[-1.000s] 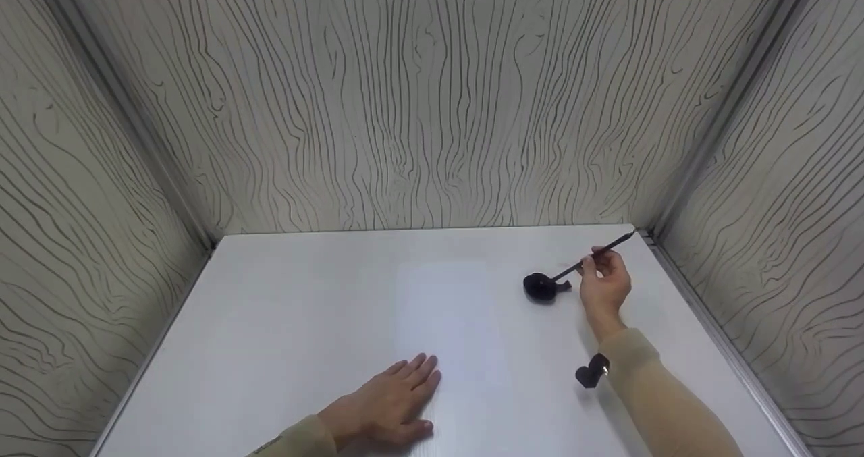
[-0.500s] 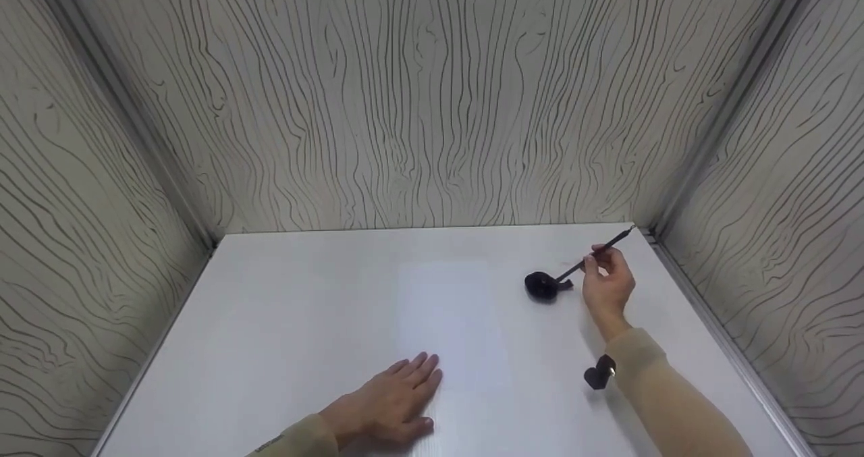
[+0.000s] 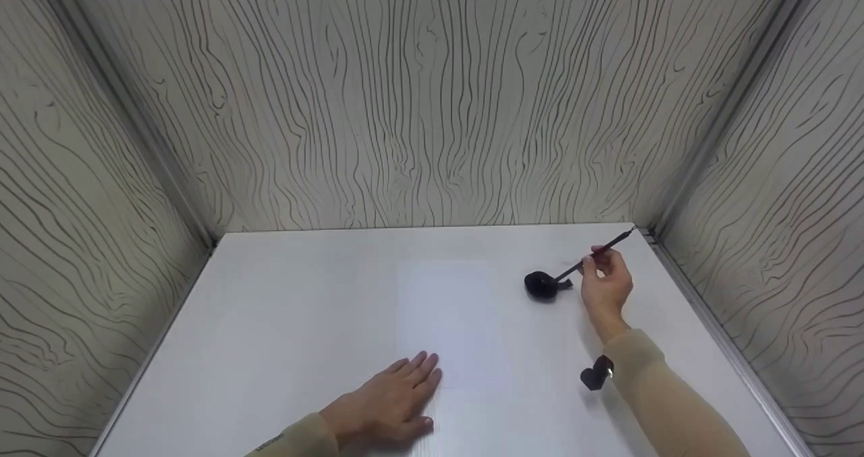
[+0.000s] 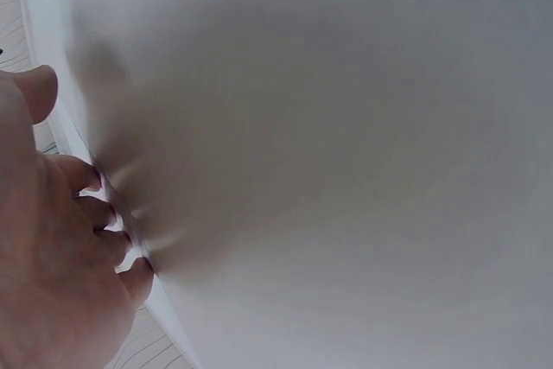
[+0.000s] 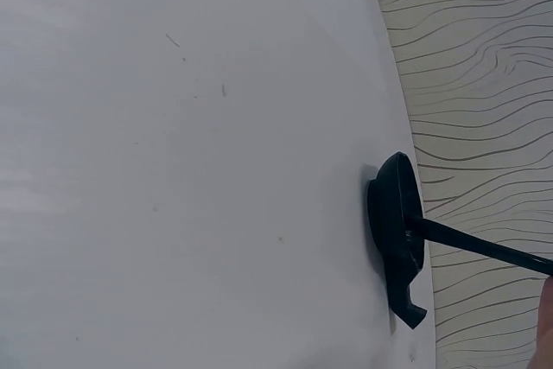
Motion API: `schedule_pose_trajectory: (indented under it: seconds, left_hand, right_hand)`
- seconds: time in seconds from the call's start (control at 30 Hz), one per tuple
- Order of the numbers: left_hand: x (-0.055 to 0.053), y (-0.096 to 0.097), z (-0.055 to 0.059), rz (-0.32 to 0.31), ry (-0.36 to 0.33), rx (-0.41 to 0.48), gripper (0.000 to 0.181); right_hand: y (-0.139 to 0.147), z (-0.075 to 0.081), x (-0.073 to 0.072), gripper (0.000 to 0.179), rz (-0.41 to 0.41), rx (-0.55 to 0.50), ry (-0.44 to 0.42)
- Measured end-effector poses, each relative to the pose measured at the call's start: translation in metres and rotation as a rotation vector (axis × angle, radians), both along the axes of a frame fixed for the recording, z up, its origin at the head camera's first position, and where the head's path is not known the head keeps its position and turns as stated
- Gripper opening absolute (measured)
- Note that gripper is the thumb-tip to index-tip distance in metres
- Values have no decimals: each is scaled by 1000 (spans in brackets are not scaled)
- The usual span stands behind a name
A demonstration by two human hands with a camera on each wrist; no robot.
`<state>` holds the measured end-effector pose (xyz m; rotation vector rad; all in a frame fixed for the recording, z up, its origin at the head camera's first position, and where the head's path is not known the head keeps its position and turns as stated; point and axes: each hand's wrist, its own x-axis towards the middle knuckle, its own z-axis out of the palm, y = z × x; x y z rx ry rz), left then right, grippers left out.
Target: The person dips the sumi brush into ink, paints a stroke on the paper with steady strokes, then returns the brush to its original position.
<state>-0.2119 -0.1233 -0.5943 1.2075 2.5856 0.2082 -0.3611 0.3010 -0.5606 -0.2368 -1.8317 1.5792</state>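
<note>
My right hand (image 3: 606,287) pinches a slim black writing brush (image 3: 609,244), which has a thin loop at its upper end. The brush slants down to the left, and its lower end is in a small round black ink dish (image 3: 540,287). The dish has a short bent handle and stands on the white table; in the right wrist view the brush shaft (image 5: 475,244) enters it, and the bristles are hidden. My left hand (image 3: 391,403) rests palm down with straight fingers beside a pale rectangular sheet (image 3: 449,315). The left wrist view shows its fingertips touching the white surface.
Wood-grain panels (image 3: 432,106) enclose the white tabletop (image 3: 283,308) at the back and both sides. Metal strips run along the corners and side edges. A small black device (image 3: 595,373) sticks out from the right sleeve, above the table.
The right hand and forearm shifted slightly right, then a touch back, with the brush still in the dish. The left hand has stayed in place.
</note>
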Motion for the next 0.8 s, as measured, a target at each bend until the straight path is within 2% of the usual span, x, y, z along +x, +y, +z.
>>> schedule_pose_trajectory:
  seconds: [0.2, 0.53, 0.8]
  left_hand:
    - [1, 0, 0, 1, 18, -1, 89]
    - [1, 1, 0, 1, 28, -33, 89]
    - [0, 0, 0, -14, 44, -19, 88]
  right_hand:
    - [0, -2, 2, 15, 2, -1, -23]
    - [3, 0, 3, 19, -2, -19, -4]
    - [9, 1, 3, 20, -37, -3, -11]
